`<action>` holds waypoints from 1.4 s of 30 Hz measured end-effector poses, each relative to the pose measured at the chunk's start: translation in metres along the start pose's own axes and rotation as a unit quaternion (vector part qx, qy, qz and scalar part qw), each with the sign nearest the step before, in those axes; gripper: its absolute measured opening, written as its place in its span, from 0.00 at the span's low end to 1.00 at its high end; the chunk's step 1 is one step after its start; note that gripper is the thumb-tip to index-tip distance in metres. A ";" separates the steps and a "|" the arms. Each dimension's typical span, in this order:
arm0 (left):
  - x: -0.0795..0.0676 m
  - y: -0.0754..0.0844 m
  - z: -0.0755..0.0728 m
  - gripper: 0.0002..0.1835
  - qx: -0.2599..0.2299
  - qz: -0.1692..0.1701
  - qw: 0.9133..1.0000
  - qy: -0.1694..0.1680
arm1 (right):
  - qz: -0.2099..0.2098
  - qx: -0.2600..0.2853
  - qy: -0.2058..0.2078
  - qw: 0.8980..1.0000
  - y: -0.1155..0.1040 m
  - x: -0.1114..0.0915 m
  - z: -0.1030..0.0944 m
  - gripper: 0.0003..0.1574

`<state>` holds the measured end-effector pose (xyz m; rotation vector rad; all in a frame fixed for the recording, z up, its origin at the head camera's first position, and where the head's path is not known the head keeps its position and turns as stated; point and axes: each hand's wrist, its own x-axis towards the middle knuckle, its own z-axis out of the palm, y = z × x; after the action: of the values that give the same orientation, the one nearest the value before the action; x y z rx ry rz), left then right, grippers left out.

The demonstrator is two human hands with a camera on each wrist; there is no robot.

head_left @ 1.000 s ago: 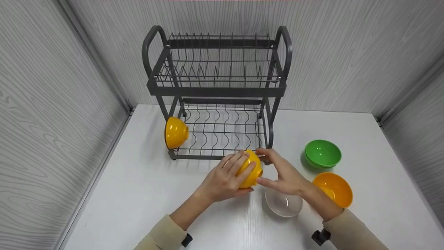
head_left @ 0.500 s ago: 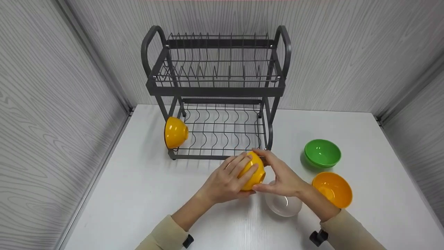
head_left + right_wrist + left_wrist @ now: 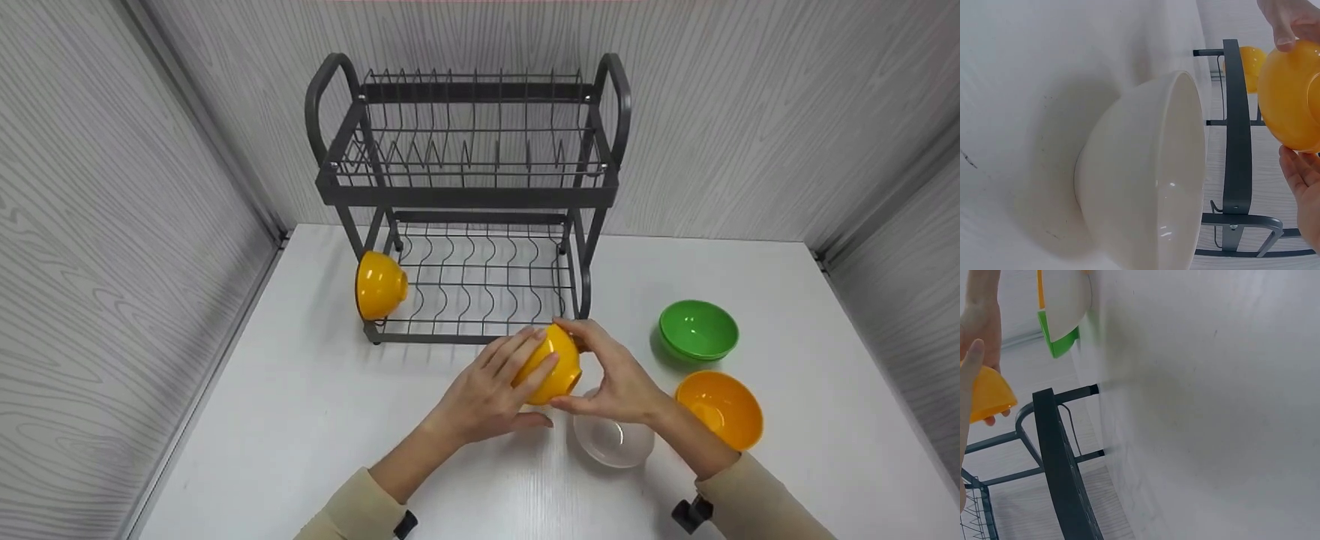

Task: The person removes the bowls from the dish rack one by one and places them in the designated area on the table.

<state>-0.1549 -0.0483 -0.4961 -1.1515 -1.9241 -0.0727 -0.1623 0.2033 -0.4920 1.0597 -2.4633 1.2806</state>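
Observation:
Both hands hold a yellow bowl point(image 3: 559, 364) tipped on its side, just above the table in front of the dark wire dish rack point(image 3: 469, 196). My left hand point(image 3: 501, 379) cups its outer wall with the fingers laid over it. My right hand point(image 3: 609, 371) grips the rim side from the right. The same bowl point(image 3: 1292, 95) fills the upper right of the right wrist view, and its edge point(image 3: 988, 398) shows in the left wrist view. A second yellow bowl point(image 3: 379, 285) stands on edge at the left end of the rack's lower tier.
A white bowl point(image 3: 613, 439) sits upright under my right wrist, seen close up as the white bowl point(image 3: 1151, 174). A green bowl point(image 3: 698, 331) and an orange bowl point(image 3: 720, 409) stand to the right. Grey panel walls close in the white table point(image 3: 300, 420).
The held yellow bowl has risen slightly and moved right and toward the rack's front right corner. Both hands moved with it.

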 end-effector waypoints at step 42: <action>-0.016 0.016 0.001 0.11 0.024 0.069 0.997 0.000 | -0.066 -0.110 0.031 0.991 0.009 -0.028 -0.006 0.66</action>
<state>-0.1406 -0.0502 -0.5132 -1.2492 -1.8305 0.0470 -0.1484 0.2257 -0.5066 1.0856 -2.3773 0.9621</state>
